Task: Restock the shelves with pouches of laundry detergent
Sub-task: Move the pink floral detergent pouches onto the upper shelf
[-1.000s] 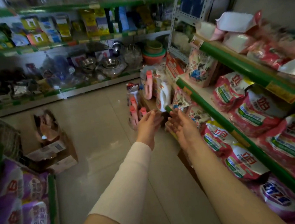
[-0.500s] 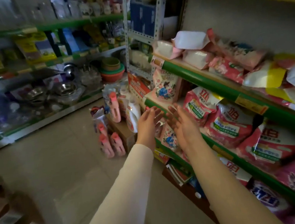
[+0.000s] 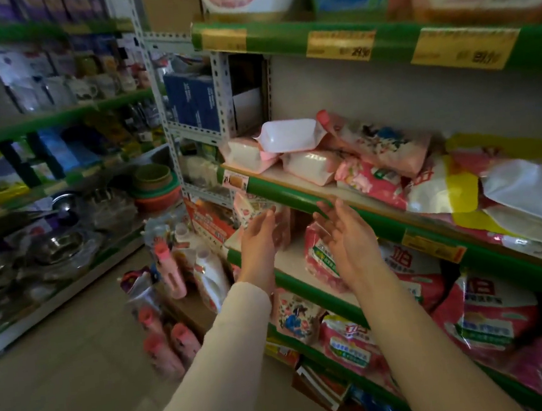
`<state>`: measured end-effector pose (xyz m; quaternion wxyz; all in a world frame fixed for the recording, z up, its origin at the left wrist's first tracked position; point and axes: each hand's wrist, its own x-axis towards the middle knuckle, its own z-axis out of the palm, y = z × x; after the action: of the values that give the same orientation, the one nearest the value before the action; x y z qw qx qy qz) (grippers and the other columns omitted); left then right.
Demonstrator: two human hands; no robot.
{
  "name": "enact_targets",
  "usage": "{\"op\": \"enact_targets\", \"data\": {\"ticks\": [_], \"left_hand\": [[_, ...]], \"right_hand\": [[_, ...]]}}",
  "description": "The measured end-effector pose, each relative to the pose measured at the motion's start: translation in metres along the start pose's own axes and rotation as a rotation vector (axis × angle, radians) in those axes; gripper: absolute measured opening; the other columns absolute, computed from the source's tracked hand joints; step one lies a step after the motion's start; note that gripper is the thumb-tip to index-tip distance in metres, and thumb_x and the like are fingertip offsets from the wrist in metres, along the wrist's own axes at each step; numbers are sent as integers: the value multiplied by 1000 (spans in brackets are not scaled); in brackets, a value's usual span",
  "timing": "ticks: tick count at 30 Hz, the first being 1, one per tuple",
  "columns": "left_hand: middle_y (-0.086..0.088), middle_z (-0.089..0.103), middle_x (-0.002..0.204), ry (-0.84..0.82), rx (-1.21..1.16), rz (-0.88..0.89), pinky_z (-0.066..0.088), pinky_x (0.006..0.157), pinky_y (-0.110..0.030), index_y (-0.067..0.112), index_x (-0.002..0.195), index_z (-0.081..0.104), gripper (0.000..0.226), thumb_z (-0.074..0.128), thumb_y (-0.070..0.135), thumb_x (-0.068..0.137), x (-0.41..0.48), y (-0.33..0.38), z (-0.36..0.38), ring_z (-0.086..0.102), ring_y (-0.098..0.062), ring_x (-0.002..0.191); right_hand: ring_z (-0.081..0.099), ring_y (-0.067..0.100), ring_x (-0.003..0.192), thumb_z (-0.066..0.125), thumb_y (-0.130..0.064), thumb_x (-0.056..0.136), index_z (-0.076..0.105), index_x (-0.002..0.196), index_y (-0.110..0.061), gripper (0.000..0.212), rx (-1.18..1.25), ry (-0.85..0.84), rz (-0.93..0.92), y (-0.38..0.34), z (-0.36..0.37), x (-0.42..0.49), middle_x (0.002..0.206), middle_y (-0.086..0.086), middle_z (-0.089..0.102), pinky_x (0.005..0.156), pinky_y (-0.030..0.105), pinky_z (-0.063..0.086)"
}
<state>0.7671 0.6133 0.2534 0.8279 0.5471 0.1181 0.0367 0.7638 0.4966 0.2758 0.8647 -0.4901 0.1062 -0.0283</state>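
Pink and white detergent pouches (image 3: 312, 165) lie piled on a green-edged shelf (image 3: 282, 194) at chest height. More pink pouches (image 3: 316, 253) stand on the shelf (image 3: 296, 285) below. My left hand (image 3: 259, 239) and my right hand (image 3: 347, 234) are raised in front of these shelves, palms facing each other, fingers spread, holding nothing. A pink pouch (image 3: 281, 224) stands between the hands, just behind them. My left forearm wears a pale sleeve.
Pink bottles (image 3: 170, 273) and refill bags (image 3: 210, 276) stand on a cardboard box and the floor at the shelf's left end. A metal rack (image 3: 161, 93) rises beside it. Across the aisle, shelves hold steel bowls (image 3: 57, 247) and plastic basins (image 3: 153, 186).
The view has swung up and right from the floor and aisle toward the shelves. Both empty hands have risen together to the pouch shelves.
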Motion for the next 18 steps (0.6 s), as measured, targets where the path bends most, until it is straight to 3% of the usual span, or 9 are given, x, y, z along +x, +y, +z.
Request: {"op": "enact_targets", "data": {"ticks": [3, 7, 11, 13, 16, 18], "left_hand": [[-3, 65, 118, 10, 17, -3, 43, 101, -39, 16, 122, 58, 30, 49, 28, 97, 36, 14, -2, 60, -20, 112], [-3, 60, 127, 3, 2, 18, 41, 102, -37, 19, 129, 53, 37, 51, 33, 95, 86, 45, -4, 56, -21, 118], [-4, 60, 126, -33, 59, 38, 39, 105, -47, 27, 117, 59, 31, 56, 40, 88, 140, 75, -9, 56, -23, 116], [-6, 56, 131, -48, 79, 44, 41, 103, -44, 28, 114, 60, 28, 56, 39, 88, 161, 87, -9, 56, -24, 115], [-8, 56, 130, -54, 100, 40, 42, 103, -40, 24, 120, 55, 28, 53, 32, 93, 193, 96, -5, 54, -25, 116], [-7, 56, 127, -58, 105, 40, 40, 104, -38, 22, 121, 53, 30, 54, 32, 93, 211, 100, -2, 53, -23, 116]], "right_hand": [[60, 16, 100, 49, -26, 97, 56, 124, -12, 31, -31, 46, -25, -7, 7, 23, 111, 2, 64, 87, 30, 47], [60, 21, 109, 53, -30, 94, 59, 118, -15, 30, -71, 152, -78, -21, 27, 57, 118, 4, 65, 95, 34, 48], [62, 16, 97, 58, -32, 91, 54, 124, -12, 40, -64, 285, -127, -30, 60, 94, 120, 6, 63, 79, 27, 51], [61, 13, 90, 61, -35, 89, 52, 128, -11, 47, -71, 336, -143, -33, 70, 110, 120, 6, 62, 72, 24, 50], [63, 15, 94, 62, -38, 87, 56, 119, -13, 41, -133, 388, -168, -41, 85, 131, 115, 4, 65, 71, 23, 50], [65, 16, 89, 66, -49, 79, 60, 118, -14, 53, -198, 389, -189, -46, 94, 146, 110, 4, 68, 72, 31, 54]]}}
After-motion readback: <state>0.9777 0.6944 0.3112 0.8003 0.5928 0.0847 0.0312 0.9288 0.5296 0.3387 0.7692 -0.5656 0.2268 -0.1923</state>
